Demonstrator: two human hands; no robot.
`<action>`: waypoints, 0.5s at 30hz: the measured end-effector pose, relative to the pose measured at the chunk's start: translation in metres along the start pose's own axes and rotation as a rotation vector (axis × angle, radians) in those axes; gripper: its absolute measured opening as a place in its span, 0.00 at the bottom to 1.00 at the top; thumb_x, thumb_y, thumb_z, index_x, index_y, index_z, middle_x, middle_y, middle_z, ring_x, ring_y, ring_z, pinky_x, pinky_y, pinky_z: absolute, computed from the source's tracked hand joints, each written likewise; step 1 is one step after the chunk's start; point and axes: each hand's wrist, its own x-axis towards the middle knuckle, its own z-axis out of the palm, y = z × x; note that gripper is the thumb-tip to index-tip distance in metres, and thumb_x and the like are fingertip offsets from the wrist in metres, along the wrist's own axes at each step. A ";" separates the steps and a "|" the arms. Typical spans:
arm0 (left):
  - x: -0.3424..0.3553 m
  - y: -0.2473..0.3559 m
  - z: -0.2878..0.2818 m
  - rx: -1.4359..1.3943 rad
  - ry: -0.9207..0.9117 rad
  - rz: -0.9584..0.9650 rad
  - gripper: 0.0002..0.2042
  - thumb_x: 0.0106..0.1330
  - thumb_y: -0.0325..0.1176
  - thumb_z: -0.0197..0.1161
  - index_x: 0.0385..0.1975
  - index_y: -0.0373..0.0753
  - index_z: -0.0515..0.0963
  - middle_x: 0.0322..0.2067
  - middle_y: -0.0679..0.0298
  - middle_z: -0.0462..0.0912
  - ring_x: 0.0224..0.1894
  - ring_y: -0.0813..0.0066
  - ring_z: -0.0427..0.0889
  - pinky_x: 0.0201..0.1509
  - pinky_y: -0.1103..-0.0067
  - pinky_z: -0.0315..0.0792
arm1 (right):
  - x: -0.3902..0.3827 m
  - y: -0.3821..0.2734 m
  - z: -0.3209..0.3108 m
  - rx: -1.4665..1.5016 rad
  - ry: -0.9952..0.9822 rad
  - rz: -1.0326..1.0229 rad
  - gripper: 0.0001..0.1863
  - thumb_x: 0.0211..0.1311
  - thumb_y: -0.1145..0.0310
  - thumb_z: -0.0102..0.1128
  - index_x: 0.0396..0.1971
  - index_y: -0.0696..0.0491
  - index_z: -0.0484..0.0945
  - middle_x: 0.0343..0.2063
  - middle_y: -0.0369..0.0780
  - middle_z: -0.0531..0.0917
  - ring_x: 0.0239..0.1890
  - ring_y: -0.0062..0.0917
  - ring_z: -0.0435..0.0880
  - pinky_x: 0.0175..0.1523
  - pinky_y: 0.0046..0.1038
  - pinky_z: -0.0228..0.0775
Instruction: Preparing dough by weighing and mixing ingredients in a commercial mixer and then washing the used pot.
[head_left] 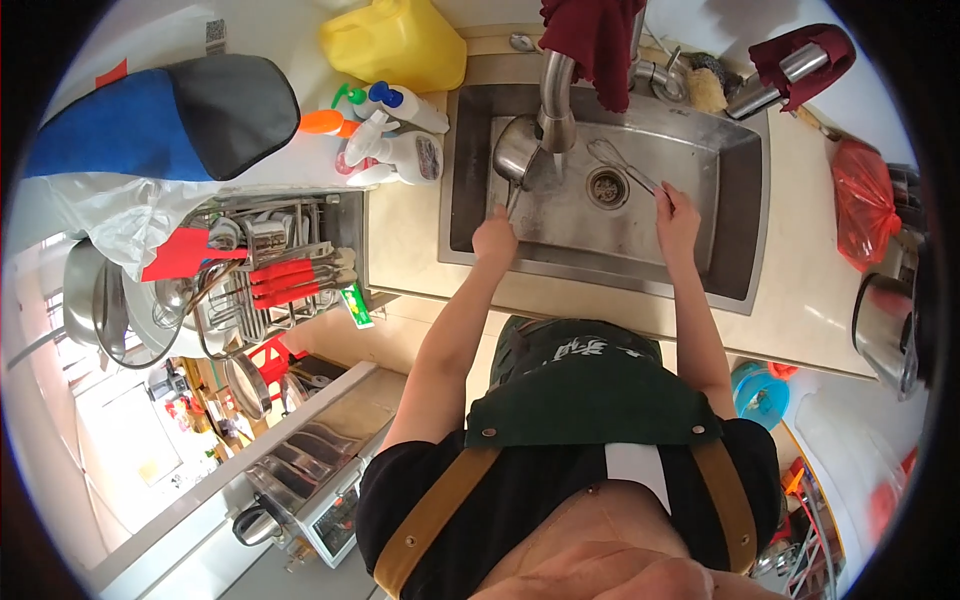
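Note:
My left hand is closed round the handle of a small metal saucepan in the left part of the steel sink. The pan sits right beside the faucet, close under its spout. A faint pale streak below the spout may be running water. On the right, my right hand grips a wire whisk by its handle, its wire end pointing up and left. The whisk's loops hang over the basin just above the drain. What the pan contains cannot be made out.
Dark red cloths drape over the faucet. Spray and pump bottles and a yellow jug stand left of the sink. A dish rack with utensils is farther left. A red plastic bag lies at right.

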 end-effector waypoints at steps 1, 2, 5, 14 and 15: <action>0.002 -0.004 -0.003 0.005 -0.001 0.003 0.12 0.52 0.28 0.53 0.36 0.34 0.63 0.26 0.51 0.77 0.31 0.57 0.78 0.33 0.68 0.72 | -0.001 0.001 0.000 0.002 0.003 0.005 0.11 0.52 0.68 0.54 0.33 0.59 0.76 0.18 0.45 0.73 0.19 0.34 0.72 0.26 0.29 0.62; 0.003 -0.008 -0.005 0.037 0.073 0.011 0.11 0.53 0.28 0.52 0.35 0.35 0.63 0.26 0.53 0.77 0.30 0.57 0.78 0.32 0.69 0.72 | -0.003 0.002 0.000 -0.001 0.002 0.000 0.11 0.52 0.67 0.54 0.33 0.58 0.76 0.18 0.45 0.73 0.19 0.34 0.72 0.26 0.29 0.63; 0.011 -0.013 -0.018 0.086 0.193 0.004 0.09 0.53 0.26 0.51 0.33 0.36 0.63 0.25 0.55 0.76 0.29 0.57 0.78 0.32 0.69 0.72 | -0.006 0.007 0.002 -0.007 0.015 -0.026 0.11 0.52 0.67 0.54 0.33 0.58 0.76 0.19 0.45 0.74 0.20 0.34 0.73 0.27 0.29 0.63; 0.015 -0.017 -0.009 -0.043 0.260 0.041 0.09 0.51 0.27 0.54 0.30 0.35 0.65 0.24 0.53 0.75 0.28 0.60 0.77 0.28 0.71 0.71 | -0.010 0.008 0.000 -0.051 0.004 0.020 0.13 0.53 0.65 0.53 0.33 0.58 0.77 0.20 0.46 0.74 0.21 0.34 0.73 0.28 0.28 0.64; 0.015 -0.015 -0.003 -0.145 0.222 0.100 0.09 0.51 0.28 0.56 0.30 0.35 0.66 0.23 0.55 0.75 0.25 0.63 0.77 0.25 0.73 0.70 | -0.011 0.008 0.000 -0.045 0.006 0.033 0.14 0.54 0.64 0.52 0.33 0.59 0.77 0.20 0.46 0.75 0.21 0.32 0.74 0.28 0.28 0.64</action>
